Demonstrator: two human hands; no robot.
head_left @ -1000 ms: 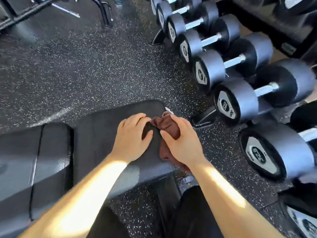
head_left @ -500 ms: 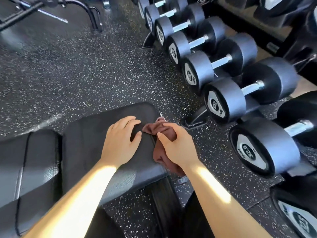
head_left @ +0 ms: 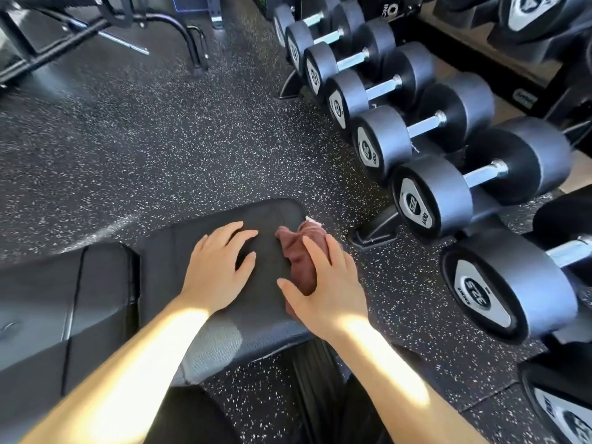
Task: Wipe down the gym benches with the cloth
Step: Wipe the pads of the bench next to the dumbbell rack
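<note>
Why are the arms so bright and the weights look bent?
In the head view, sunlight falls in patches on both forearms, washing them out near the left hand and right hand; the wide-angle lens curves the row of dumbbells; the cloth and bench stay sharp enough.

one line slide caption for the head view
Right hand presses brown cloth on black bench pad; left hand rests flat.

Cloth (head_left: 301,254) — reddish-brown; bench pad (head_left: 224,334) — black; floor (head_left: 160,149) black, speckled white; dumbbells (head_left: 448,184) dark grey, silver handles and end plates noted.
</note>
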